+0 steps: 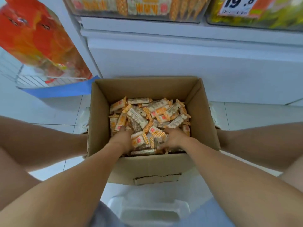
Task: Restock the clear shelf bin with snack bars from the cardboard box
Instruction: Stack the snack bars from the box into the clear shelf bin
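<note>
Shelving (180,51) fills the far side: white, flat-faced, smooth. On its ledge at the far edge sits the clear shelf bin (134,17), hard transparent plastic, already showing orange-and-white wrappers through its wall. Right of it, a second clear bin (255,22) with yellow-green packs and a price tag (237,5).

Floor (57,110) is pale glossy tile. Far left: a wire basket (32,79) holding a big orange bag (37,33).

Cardboard box (147,164) sits on the floor just near of the shelving base, between the person's knees. Plain brown corrugated card, flaps open, partly torn perforated panel on the near wall. It's roughly half full of snack bars (147,113): small flat rectangular packs, glossy film, crimped checkered ends, lying loose at all angles.

Left hand (122,139) and right hand (174,136) are both down in the near part of the pile, fingers curled into the bars from either side of a clump, looks like a two-handed scoop. Fingertips are buried, so how firm the hold is I can't tell.

Risks, my read:
- Slick film plus a loose heap: bars may slide out of the scoop on the lift and drop on the floor or back in the box.
- Bin is well above and far of the box; a long carry with an overfull handful raises spill odds.
- Squeezing hard to compensate could crush or snap bars.
- Bin already looks fairly stocked; overfilling could push bars over its rim.
</note>
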